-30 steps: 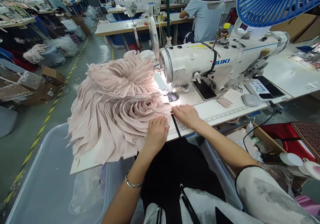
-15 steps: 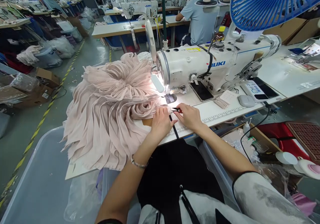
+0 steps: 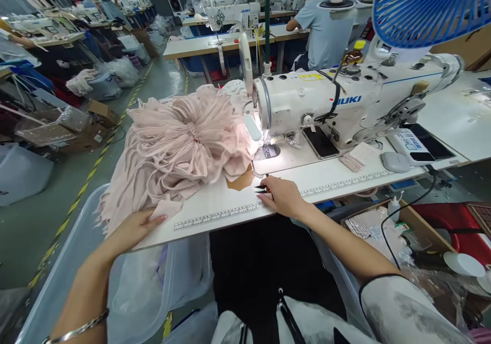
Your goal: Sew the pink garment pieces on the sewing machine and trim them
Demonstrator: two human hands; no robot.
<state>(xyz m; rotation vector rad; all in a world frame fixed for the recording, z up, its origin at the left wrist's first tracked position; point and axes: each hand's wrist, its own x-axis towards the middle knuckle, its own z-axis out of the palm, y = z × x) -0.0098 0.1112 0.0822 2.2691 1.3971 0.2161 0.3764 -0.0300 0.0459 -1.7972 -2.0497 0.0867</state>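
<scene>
A big gathered heap of pale pink fabric [image 3: 184,144] covers the left part of the sewing table. At its lower front edge my left hand [image 3: 134,229] is closed on a fold of the fabric, thumb on top; some fingers are hidden. My right hand [image 3: 284,196] holds small black thread snips [image 3: 261,189] over the table, blades pointing left. Just behind it is the lit needle area of the white sewing machine [image 3: 307,98], its presser foot [image 3: 268,151] apart from the fabric.
A printed ruler [image 3: 218,217] runs along the table's front edge. A phone [image 3: 320,142], fabric strips [image 3: 352,162] and a grey mouse-shaped case [image 3: 395,162] lie to the right. Below stands a plastic bin [image 3: 169,282]. A blue fan [image 3: 429,12] hangs upper right; a co-worker [image 3: 330,27] sits beyond.
My left hand has moved left and toward me, from the needle area to the heap's front edge, and the fabric has shifted away from the needle. My right hand still holds the snips.
</scene>
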